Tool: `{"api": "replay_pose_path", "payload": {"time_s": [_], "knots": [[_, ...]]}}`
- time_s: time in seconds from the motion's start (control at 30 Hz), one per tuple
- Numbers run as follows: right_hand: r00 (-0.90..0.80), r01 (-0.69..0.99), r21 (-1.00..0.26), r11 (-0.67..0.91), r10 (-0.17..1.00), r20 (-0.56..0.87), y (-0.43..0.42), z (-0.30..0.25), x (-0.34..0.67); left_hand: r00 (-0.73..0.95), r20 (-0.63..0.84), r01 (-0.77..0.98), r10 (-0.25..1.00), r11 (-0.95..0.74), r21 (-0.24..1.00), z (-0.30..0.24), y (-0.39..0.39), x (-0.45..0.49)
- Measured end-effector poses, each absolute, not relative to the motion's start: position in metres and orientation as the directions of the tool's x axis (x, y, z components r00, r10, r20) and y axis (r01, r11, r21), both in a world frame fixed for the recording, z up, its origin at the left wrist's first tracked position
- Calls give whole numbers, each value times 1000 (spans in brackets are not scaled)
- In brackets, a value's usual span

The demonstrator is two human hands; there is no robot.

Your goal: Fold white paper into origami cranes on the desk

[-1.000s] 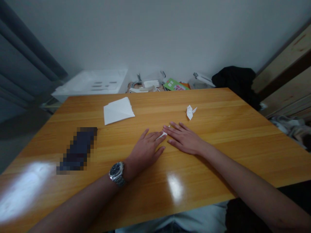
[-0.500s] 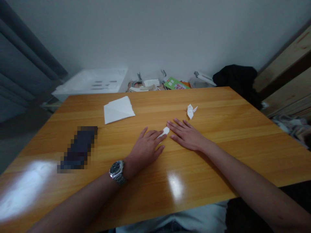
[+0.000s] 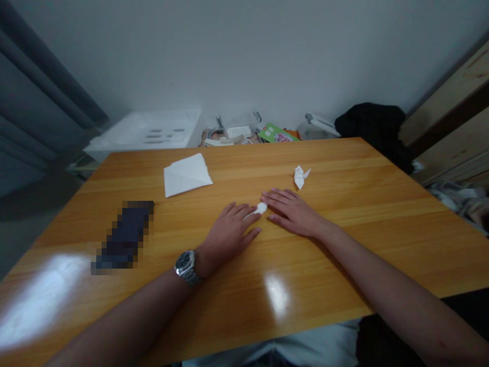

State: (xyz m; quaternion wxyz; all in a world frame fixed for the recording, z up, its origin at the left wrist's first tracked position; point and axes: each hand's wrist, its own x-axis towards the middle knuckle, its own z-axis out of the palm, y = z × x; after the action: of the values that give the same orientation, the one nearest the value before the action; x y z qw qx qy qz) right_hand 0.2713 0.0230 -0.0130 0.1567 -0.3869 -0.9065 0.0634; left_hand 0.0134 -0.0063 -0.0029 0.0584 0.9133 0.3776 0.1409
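While the L hand (image 3: 229, 229) lies palm-down w/ fingers over a small folded white paper piece (image 3: 262, 208), the R hand (image 3: 292, 211) has its fingertips at the piece's R end; exact contact there hard to tell. Hands are near but apart, fingers extended, neither clamped on anything. Paper sits btwn them on a glossy yellow-brown wood table (image 3: 324, 285). Beyond the R hand: a pointed white folded-paper figure (image 3: 299, 177). Farther L: white paper sheets (image 3: 187, 176), plus a dark pixelated rectangular obj. (image 3: 126, 234) nearer.

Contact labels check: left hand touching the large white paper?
Apart: the head view shows bare tabletop between the left hand and the large white paper.
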Motion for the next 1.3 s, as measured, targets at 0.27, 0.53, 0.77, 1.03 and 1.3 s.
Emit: {"api": "replay_pose_path", "payload": {"time_s": [0.27, 0.53, 0.77, 1.03, 1.3], "knots": [[-701, 537, -314, 783, 621, 351, 28, -16, 268, 682, 284, 630, 674, -739, 238, -8, 0, 11], [-688, 513, -325, 795, 607, 398, 26, -18, 263, 671, 290, 633, 683, -731, 257, -5, 2, 12], [-693, 512, -303, 804, 595, 407, 25, -20, 260, 647, 273, 669, 712, -702, 245, -5, 5, 10], [-690, 513, -340, 788, 614, 382, 24, -19, 259, 626, 266, 680, 733, -680, 273, -1, 5, 11], [-624, 494, -450, 744, 664, 412, 20, -12, 257, 606, 306, 682, 734, -678, 274, 2, 3, 10]]}}
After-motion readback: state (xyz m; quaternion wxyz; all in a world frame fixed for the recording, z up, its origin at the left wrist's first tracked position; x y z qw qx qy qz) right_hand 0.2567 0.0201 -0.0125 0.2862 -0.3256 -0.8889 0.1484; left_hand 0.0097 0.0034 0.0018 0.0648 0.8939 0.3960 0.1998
